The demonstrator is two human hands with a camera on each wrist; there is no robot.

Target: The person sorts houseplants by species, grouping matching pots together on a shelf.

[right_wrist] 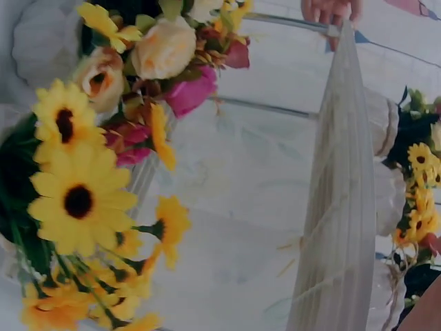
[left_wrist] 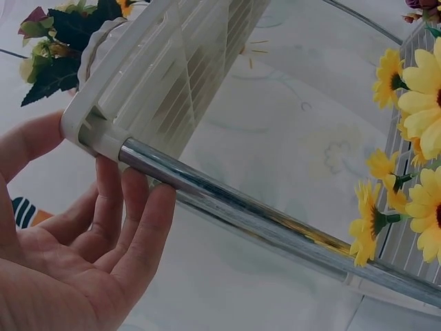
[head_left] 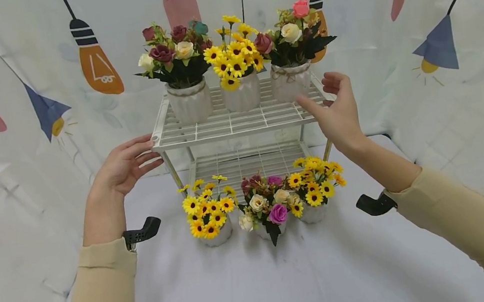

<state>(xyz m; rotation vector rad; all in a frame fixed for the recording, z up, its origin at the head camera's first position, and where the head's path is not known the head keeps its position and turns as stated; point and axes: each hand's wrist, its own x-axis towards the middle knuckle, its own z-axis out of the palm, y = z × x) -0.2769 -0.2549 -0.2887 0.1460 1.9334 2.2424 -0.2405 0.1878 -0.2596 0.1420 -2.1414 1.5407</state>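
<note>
At the far left a beige sleeve (head_left: 105, 288) leads up to the left hand (head_left: 120, 168), which is at the front left corner of a white wire rack (head_left: 231, 133); its thumb touches the corner, and the other fingers, only lightly bent and a little spread, rest against the metal post (left_wrist: 227, 196) and the corner's underside, so the hold is a loose pinch. On the rack's upper shelf stand three upright white pots: a left pot (head_left: 190, 104) of maroon and cream roses, then a middle pot (head_left: 242, 96) of yellow daisies, and a right pot (head_left: 290, 82) tied with twine, with cream and coral roses. Below, in front of the lower shelf (head_left: 248, 163), three more sit close together on the pale surface (head_left: 240, 282): a yellow-flowered pot (head_left: 220, 238) at left, a bunch of cream and purple roses (head_left: 258, 203) in the middle, and a second yellow-flowered pot (head_left: 312, 214) at right. The right hand (head_left: 339, 116) is at the upper shelf's right end, thumb and fingers wide apart, beside the twine-tied pot; whether the thumb touches that pot cannot be told. Another beige sleeve (head_left: 468, 224) runs off to the far right.
</note>
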